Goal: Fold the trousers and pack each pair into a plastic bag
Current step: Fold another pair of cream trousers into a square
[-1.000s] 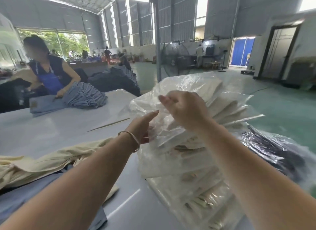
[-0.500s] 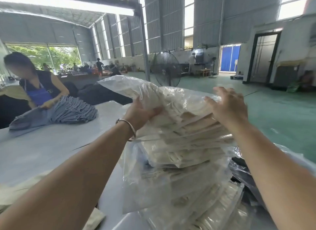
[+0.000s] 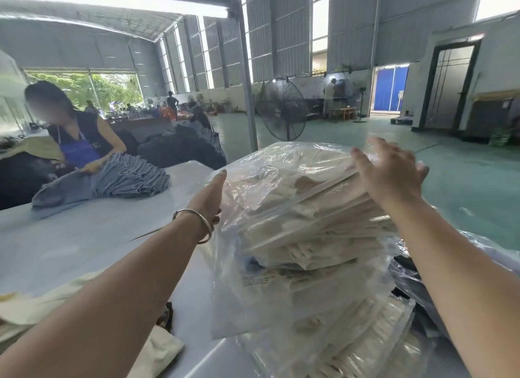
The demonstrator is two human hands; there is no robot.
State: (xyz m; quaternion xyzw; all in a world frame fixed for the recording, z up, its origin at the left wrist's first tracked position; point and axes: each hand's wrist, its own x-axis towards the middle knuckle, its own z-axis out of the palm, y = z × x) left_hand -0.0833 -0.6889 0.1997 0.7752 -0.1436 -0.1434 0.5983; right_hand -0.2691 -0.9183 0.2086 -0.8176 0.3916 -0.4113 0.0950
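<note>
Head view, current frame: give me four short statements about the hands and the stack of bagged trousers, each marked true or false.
1. The left hand lies with straight fingers against the side of the stack of clear plastic bags holding cream trousers. True.
2. The right hand grips a pair of blue trousers. False: it rests open on the top bag.
3. A silver bangle sits on the left wrist. True.
4. The bagged stack holds black trousers. False: they are cream.

Glossy clear plastic bags (image 3: 295, 209) (matt beige cloth inside).
</note>
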